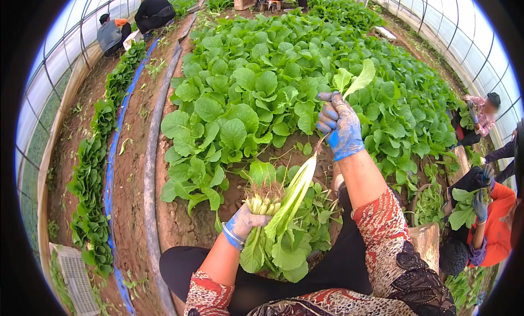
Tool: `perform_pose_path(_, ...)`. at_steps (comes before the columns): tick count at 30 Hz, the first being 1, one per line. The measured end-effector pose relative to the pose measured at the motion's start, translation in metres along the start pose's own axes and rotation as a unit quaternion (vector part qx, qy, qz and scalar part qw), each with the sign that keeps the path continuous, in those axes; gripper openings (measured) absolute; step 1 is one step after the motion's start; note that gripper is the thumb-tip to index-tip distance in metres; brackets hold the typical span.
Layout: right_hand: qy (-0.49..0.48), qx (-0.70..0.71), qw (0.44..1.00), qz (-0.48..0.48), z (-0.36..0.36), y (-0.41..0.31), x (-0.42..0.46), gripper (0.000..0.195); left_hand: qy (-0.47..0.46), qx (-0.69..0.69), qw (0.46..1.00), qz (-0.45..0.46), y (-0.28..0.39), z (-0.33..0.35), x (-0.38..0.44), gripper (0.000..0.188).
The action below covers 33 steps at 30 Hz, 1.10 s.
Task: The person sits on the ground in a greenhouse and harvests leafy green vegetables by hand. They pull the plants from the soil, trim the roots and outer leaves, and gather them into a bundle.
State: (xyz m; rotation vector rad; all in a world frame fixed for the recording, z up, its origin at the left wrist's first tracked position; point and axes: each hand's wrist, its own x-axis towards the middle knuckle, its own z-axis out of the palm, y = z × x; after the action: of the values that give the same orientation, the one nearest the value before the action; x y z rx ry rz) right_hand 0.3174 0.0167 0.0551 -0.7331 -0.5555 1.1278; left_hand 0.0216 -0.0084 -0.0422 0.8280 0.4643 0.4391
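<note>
My left hand (244,226), in a soiled blue glove, grips a bunch of leafy greens (262,205) by the stems. Their muddy roots point up and the leaves hang over my lap. One longer plant (301,181) leans across this bunch, root end up toward my right hand (337,121). That hand, gloved alike, is closed around pale yellow-green leaves (361,79) that stick out above the fist. A thin root reaches the underside of the fist; whether the fingers hold it too is hidden. Below the bunch lies a pile of greens (323,213).
Growing greens (245,111) fill the bed ahead. A grey hose (153,152), a blue strip (112,168) and a row of cut greens (88,185) run along the left. A white plastic crate (75,279) lies lower left. Co-workers (497,221) sit at right; others (154,13) crouch farther off.
</note>
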Motion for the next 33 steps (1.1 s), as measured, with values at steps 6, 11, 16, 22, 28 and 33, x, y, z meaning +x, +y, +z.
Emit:
perform_pose_path(6, -0.29, -0.731, 0.556, 0.269, -0.05, 0.035, -0.046, 0.076, 0.055, -0.004, 0.997, 0.045, 0.0, -0.024, -0.004, 0.062)
perform_pose_path(11, -0.251, -0.16, 0.939, 0.17, 0.017, 0.054, -0.077, 0.054, 0.074, 0.02, 0.996, 0.046, 0.006, -0.01, -0.003, 0.056)
perform_pose_path(16, -0.12, -0.065, 0.98, 0.148, 0.026, 0.064, -0.071, 0.045, 0.092, 0.007, 0.994, 0.064, 0.007, 0.001, -0.001, 0.051)
perform_pose_path(22, -0.094, -0.231, 0.943, 0.218, 0.031, 0.074, -0.094, 0.049, 0.172, -0.048, 0.98, 0.086, 0.012, 0.009, 0.005, 0.051)
perform_pose_path(28, -0.216, -0.465, 0.859, -0.022, 0.024, 0.107, -0.094, 0.045, 0.202, -0.101, 0.969, 0.099, 0.011, 0.015, 0.008, 0.049)
perform_pose_path(33, -0.154, -0.209, 0.943, 0.209, 0.063, 0.062, -0.093, 0.045, 0.017, -0.219, 0.967, 0.132, 0.011, -0.016, 0.001, 0.061)
